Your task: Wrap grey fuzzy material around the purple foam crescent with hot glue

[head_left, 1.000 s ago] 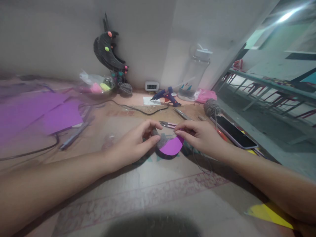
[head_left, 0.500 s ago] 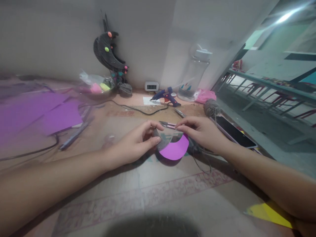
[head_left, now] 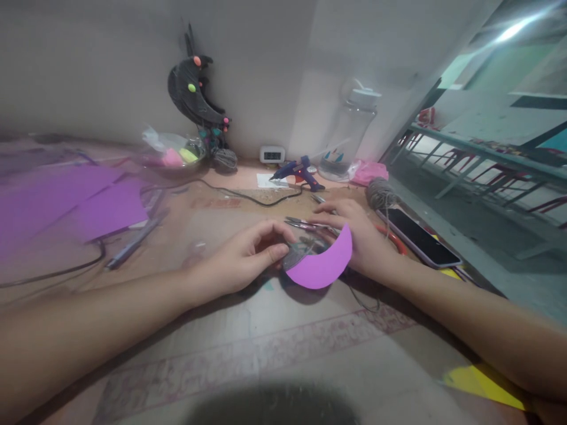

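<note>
A purple paper crescent (head_left: 321, 268) is tilted up above the table, its left end wrapped in grey yarn (head_left: 292, 257). My left hand (head_left: 254, 254) pinches that wrapped end between thumb and fingers. Behind the crescent's right tip is my right hand (head_left: 354, 230), partly covered by the paper. Its visible fingers are stretched apart over a pair of scissors (head_left: 301, 223), whose blades point left. Whether the fingers touch the scissors I cannot tell. An orange-red handle (head_left: 392, 238) shows right of this hand. Loose yarn trails on the table below.
At the back stand a blue glue gun (head_left: 296, 172), a small clock (head_left: 271, 154) and a clear bottle (head_left: 349, 136). A grey yarn ball (head_left: 381, 193) and a phone (head_left: 419, 237) lie right. Purple sheets (head_left: 110, 206) cover the left. A black crescent decoration (head_left: 190, 91) hangs on the wall.
My right hand has let go of the yarn strand by the crescent and spread over the scissors. The crescent's right tip now stands higher and further right; my left hand keeps its hold.
</note>
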Available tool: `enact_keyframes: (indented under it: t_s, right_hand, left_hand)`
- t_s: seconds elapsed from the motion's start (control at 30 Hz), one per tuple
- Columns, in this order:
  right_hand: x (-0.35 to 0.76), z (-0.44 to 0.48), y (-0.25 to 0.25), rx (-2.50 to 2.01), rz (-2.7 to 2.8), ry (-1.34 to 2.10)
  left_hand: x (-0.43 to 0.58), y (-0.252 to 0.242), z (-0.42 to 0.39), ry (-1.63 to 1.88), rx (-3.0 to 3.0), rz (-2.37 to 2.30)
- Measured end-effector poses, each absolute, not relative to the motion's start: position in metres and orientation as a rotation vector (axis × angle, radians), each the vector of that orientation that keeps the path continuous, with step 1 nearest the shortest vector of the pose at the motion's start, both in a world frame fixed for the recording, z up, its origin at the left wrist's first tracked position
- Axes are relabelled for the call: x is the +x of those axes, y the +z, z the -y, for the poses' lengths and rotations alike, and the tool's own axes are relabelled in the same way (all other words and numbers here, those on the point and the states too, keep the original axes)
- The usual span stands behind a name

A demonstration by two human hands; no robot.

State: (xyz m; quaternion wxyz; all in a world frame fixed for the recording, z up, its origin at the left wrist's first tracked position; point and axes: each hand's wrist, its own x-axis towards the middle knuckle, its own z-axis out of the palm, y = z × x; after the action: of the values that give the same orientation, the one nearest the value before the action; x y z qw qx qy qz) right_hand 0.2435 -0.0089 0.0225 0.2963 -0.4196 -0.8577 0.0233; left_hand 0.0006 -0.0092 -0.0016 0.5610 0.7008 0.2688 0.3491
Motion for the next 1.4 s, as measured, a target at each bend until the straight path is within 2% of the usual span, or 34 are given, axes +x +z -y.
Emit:
enact_keyframes:
  t_s: [0.07,0.23,0.33,0.97,1.17,1.4]
  right_hand:
    - [0.238,0.017,0.025,-1.096,2.203,0.205]
    - [0.22,0.036,0.02,-1.194,1.771,1.138]
    - [0.215,0.037,0.011,-1.115,1.607,1.454]
    - [0.219,0.024,0.015,-1.304,1.792,1.148]
    - [0.22,0.025,0.008,-1.256,1.76,1.125]
    - [0.226,0.022,0.004,-1.054,1.602,1.18]
  left_hand:
    - [-0.001,-0.001,0.01,0.835,1.758,-0.688]
    - [-0.005,0.0,0.011,0.852,1.98,-0.777]
    - [-0.005,0.0,0.011,0.852,2.049,-0.778]
    - [-0.005,-0.001,0.011,0.8,2.023,-0.763]
    - [-0.004,0.001,0.013,0.819,1.955,-0.771]
    - [-0.003,-0.004,0.01,0.997,1.829,-0.868]
